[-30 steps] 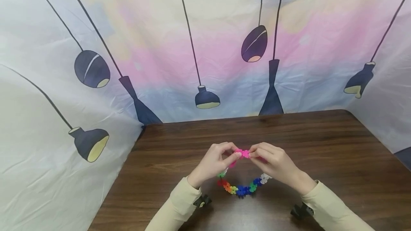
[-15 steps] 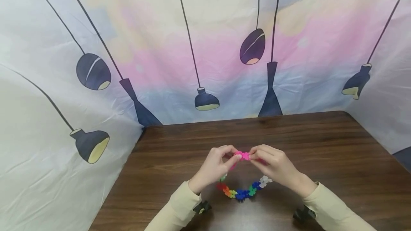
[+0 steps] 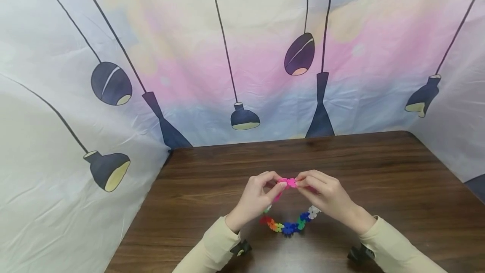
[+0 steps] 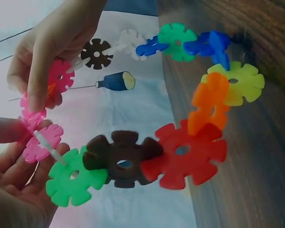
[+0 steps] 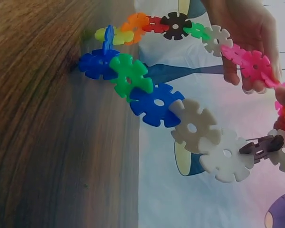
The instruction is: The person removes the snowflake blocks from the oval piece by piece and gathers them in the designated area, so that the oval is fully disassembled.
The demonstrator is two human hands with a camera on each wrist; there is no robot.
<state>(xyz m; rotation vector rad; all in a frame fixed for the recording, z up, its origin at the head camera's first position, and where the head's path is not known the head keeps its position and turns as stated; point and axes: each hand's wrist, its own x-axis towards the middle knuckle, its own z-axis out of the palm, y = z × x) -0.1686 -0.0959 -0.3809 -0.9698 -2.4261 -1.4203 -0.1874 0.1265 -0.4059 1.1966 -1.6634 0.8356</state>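
Observation:
Between both hands hangs a loop of linked plastic snowflake discs [image 3: 289, 228], in red, orange, yellow, blue, green, white, black and pink. My left hand [image 3: 259, 195] pinches pink discs [image 4: 43, 143] at the top of the loop between thumb and fingers. Opposite it, my right hand [image 3: 326, 191] grips the neighbouring pink disc [image 4: 61, 76], fingertips close to the left ones. A red disc [image 4: 184, 156] and a black disc [image 4: 123, 159] hang on the left side. White discs [image 5: 227, 155] and a blue disc [image 5: 156, 104] hang on the right side.
A dark wood-grain table [image 3: 212, 167] lies under the hands. Behind it hangs a pastel cloth [image 3: 265, 54] printed with dark lamps. Black wrist straps with cameras [image 3: 361, 254] sit at both cuffs.
Both hands keep their hold on the pink discs and stay almost in place. The loop sways slightly, and the whole view shifts a little.

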